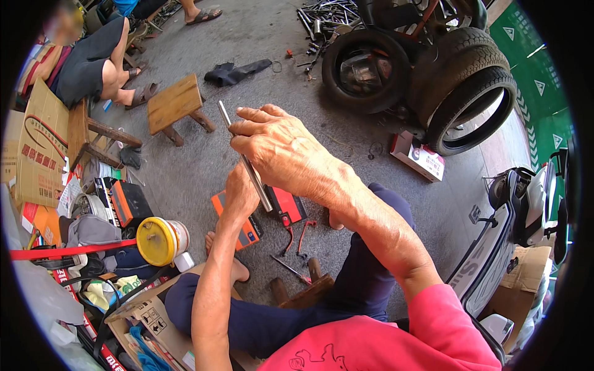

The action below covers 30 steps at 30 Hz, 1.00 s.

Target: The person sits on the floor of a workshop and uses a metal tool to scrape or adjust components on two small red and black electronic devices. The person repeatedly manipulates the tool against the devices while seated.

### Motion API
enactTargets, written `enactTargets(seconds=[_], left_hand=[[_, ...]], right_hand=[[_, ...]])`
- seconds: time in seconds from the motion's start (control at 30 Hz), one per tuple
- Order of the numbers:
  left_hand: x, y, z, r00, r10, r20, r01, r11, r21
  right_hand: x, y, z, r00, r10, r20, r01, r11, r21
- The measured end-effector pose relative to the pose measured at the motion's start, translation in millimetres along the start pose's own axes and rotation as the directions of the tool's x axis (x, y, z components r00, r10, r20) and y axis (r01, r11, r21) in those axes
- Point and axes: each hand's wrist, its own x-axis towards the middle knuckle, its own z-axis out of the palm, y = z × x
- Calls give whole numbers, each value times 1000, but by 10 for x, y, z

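My right hand [281, 148] is closed around a slim, shiny metal rod [252, 173] that slants up to the left in front of me. Just below it, my left hand [241, 190] is closed against the rod, its fingertips hidden by the rod and the right hand. On the floor beneath stand an orange and black battery [246, 234] and a red and black box [288, 204], both partly covered by my hands and arms. Red-handled leads [303, 238] lie by the box. A thin screwdriver-like tool [291, 269] rests nearer my feet.
A wooden stool [175, 104] stands ahead, near a seated person [93, 65]. Tyres [473, 111], a white and red carton [417, 156] and a heap of metal tools [328, 18] occupy the far right. A yellow-lidded bucket [156, 241] and cluttered boxes line my left.
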Motion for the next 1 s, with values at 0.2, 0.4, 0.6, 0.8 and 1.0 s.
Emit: enactTargets(seconds=[0.2, 0.4, 0.6, 0.8, 1.0], left_hand=[[-22, -54, 23, 1000, -14, 5, 15, 1000, -23], [-45, -53, 59, 991, 133, -5, -132, 991, 34], [-111, -4, 26, 989, 137, -49, -138, 990, -14], [-83, -64, -4, 996, -77, 38, 79, 996, -40], [-60, 189, -360, 945, -303, 124, 327, 878, -349]], right_hand=[[10, -41, -4, 997, -66, 30, 66, 998, 2], [58, -165, 62, 996, 88, 34, -84, 992, -96], [127, -254, 81, 983, 161, 93, -156, 986, -59], [98, -150, 234, 939, 195, 282, -224, 972, 72], [173, -191, 171, 883, 203, 424, -237, 971, 29]])
